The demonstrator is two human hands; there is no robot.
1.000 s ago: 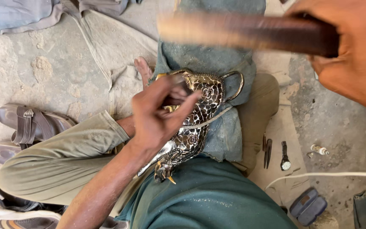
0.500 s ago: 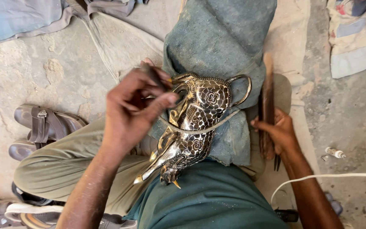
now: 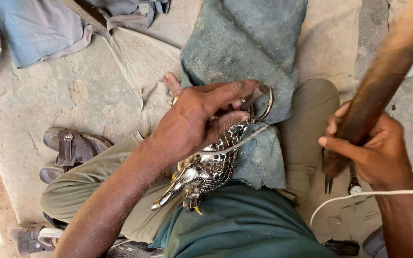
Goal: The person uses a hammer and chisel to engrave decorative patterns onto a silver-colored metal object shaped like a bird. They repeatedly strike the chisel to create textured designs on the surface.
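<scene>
While my left hand (image 3: 194,126) presses down on the metal bird (image 3: 211,165), its grip closed over the upper body and handle loop, I keep the piece pinned on the grey-green cloth (image 3: 244,52) that drapes over my leg. My right hand (image 3: 376,155) is clenched around a dark wooden stick (image 3: 383,91), which rises blurred toward the upper right. To do this well, I judge that the bird must sit firm against the padded cloth, my fingers (image 3: 225,122) must stay out of the stick's path, and each blow should land square rather than glancing off the curved surface. The bird is bright silver metal, cut all over with leaf and flower openwork, with a smooth pointed beak and small brass-coloured feet near my teal shirt (image 3: 244,229). A thin cord (image 3: 249,139) crosses its body. The cloth looks coarse and dusty; the floor (image 3: 72,91) is rough, pitted concrete. Brown sandals (image 3: 70,150) lie to the left, well apart, and small metal tools (image 3: 352,181) and a white cable (image 3: 359,196) lie just below my right hand.
</scene>
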